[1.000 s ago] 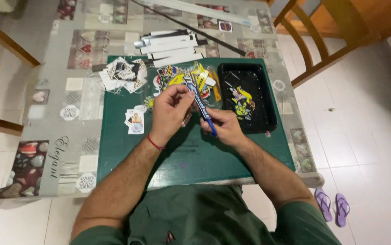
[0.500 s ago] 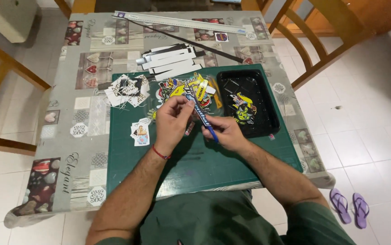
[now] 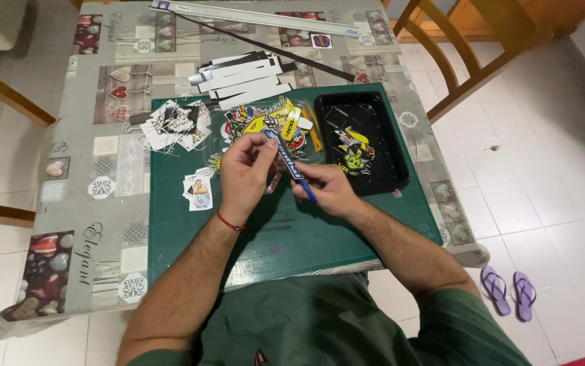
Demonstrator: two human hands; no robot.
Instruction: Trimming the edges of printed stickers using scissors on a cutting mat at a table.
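Observation:
Both my hands work over a green cutting mat [image 3: 292, 237]. My left hand [image 3: 243, 169] pinches the upper end of a long narrow blue sticker strip [image 3: 288, 163]. My right hand [image 3: 325, 190] grips the strip's lower end, close to the mat. Just behind the hands lies a pile of colourful cut-out stickers [image 3: 265, 122], mostly yellow and black. A small sticker [image 3: 197, 190] rests on the mat to the left of my left hand.
A black plastic tray [image 3: 387, 142] holding a yellow sticker sits on the mat's right side. White paper scraps [image 3: 170, 125] and white strips [image 3: 238, 74] lie at the back left. A long ruler [image 3: 258, 17] lies far back. Wooden chairs stand at both sides; purple flip-flops [image 3: 508, 291] lie on the floor.
My view has tilted slightly, so the table sits lower in frame. Both hands keep hold of the blue strip with barely any shift.

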